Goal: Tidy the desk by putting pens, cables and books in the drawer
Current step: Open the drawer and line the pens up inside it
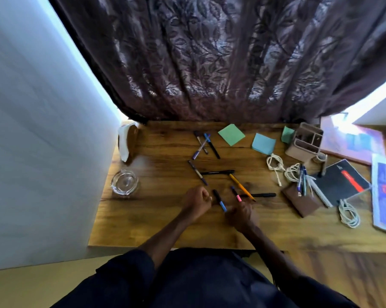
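L hand (196,201) is sitting clenched on the desk (143,218), nothing visible in it. R hand (241,215) is reaching the pink-tipped pen (235,193); can't tell its grip, too blurry. Btwn them the blue-tipped pen (219,203) is lying. Book (385,192) lettering is showing but unreadable.

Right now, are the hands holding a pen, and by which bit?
Hard to tell. The right hand reaches the pink-tipped pen at its pink end, perhaps pinching it. The left hand is curled beside the blue-tipped pen, apparently empty.
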